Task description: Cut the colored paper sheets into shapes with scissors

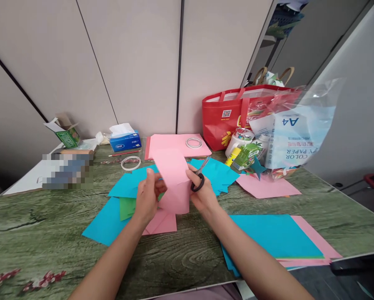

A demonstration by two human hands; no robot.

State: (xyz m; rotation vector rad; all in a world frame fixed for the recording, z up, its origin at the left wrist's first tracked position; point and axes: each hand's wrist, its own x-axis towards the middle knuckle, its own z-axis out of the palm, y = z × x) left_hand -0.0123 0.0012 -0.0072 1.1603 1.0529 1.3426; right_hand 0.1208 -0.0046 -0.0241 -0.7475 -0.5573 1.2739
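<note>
Holds a curved pink sheet (174,177) upright between both hands, over the table (187,258). Grips scissors (202,181) in the right hand (207,196), apparently pinching the sheet's right edge too. Curls left hand (147,201) fingers by the opposite edge — cannot tell if pinching. Could crease the paper by squeezing that bend unevenly — or nick it by tilting the scissors inward.

Moderate, diffuse light, apparently cast from above. Glare caught on clear plastic bag (301,131). Edges stretched; left-hand patch (67,171) pixelated.
</note>
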